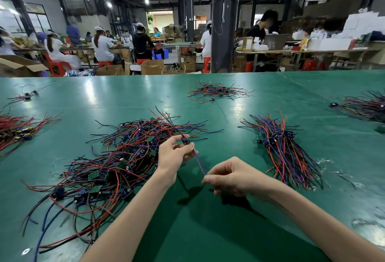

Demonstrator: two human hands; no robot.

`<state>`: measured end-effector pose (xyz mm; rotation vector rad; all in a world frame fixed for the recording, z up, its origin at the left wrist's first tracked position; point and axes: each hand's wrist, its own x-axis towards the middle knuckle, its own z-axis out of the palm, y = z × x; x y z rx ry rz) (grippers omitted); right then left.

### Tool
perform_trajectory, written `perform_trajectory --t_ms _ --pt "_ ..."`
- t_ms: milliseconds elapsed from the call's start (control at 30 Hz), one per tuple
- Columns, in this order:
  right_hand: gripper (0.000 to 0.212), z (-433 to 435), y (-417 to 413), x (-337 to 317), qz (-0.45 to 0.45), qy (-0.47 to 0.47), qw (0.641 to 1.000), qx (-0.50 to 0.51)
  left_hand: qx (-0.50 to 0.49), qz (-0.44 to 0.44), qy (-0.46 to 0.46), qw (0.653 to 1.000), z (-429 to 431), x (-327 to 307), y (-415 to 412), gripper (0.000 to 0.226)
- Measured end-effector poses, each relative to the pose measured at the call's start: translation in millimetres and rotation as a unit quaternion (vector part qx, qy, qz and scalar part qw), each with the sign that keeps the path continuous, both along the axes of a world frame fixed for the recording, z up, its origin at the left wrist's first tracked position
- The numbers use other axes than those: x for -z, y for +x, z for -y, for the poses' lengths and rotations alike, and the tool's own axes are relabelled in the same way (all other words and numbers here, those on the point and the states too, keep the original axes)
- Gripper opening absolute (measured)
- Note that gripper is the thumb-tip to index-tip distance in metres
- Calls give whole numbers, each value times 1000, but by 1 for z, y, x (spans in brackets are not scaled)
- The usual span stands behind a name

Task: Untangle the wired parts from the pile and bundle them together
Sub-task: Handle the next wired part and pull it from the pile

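Hidden: the near end of the wired part (pixel 199 161) disappears inside the curled fingers of the right hand (pixel 231 178); its small dark blue body is half covered by the fingertips of the left hand (pixel 173 155).
Cut off: a red-wired heap (pixel 14 130) at the left edge and a dark heap (pixel 366 105) at the right edge both run out of the frame.
Hard to make out: which strands in the pile (pixel 116 161) belong to which small green board; the people at the far benches are blurred.
Long axis: the wired part runs on a slant, from far-left at the left hand to near-right at the right hand, pulled straight between them.
Far end: its red and black leads carry on past the left hand, up and away over the pile.
Look: thin purple and red wires joined to a dark blue block.
Left grip: thumb and fingers clamped on the block.
Right grip: fingertips pinched together on the wires.
Where: held above the green surface (pixel 208 230), just right of the pile.
Bundle: (pixel 283 149) laid straight, well apart on the right.
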<state>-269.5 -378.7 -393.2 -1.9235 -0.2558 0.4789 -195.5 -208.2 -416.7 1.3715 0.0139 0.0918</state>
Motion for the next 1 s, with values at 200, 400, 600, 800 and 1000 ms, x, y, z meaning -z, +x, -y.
perform_trajectory --t_ms 200,400,600,800,1000 --pt "40 7 15 4 16 55 991 123 68 0 -30 997 16 2 -13 24" --pt "13 4 20 16 18 154 970 189 101 25 8 995 29 4 -23 24" --pt "20 0 20 17 14 171 968 182 86 55 19 995 30 2 -23 25" --pt "18 -2 16 12 -4 151 976 160 37 76 53 995 28 3 -19 28" --pt "15 -6 7 7 -23 104 987 120 -19 72 54 996 9 0 -6 28"
